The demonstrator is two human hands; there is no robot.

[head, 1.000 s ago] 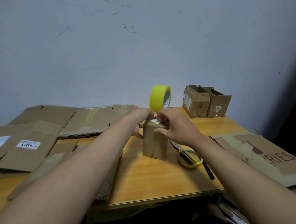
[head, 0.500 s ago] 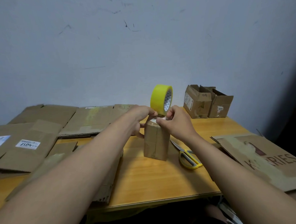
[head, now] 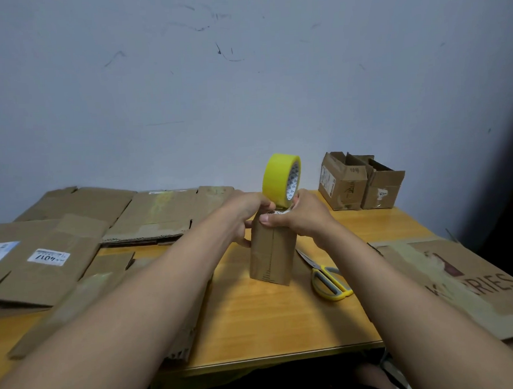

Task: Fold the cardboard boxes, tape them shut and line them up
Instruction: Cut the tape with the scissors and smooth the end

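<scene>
A small brown cardboard box (head: 271, 253) stands upright on the wooden table (head: 265, 321), in the middle. My left hand (head: 244, 212) grips its upper left side, thumb low on the near face. My right hand (head: 298, 219) curls over the box top from the right and pinches it, its thumb on the top front edge. A yellow tape roll (head: 279, 176) stands on edge at the box top, between my two hands. My right fingers touch the roll's lower rim. The hands hide where the roll's bottom meets the box.
Yellow-handled scissors (head: 328, 282) lie right of the box. Flattened cardboard sheets (head: 54, 264) cover the table's left and back. A large printed flat sheet (head: 462, 281) overhangs the right side. Two open small boxes (head: 358, 184) stand at the back right by the wall.
My right hand has slid up from the box's right face to its top edge, beside the tape roll. My left hand and the box have stayed put.
</scene>
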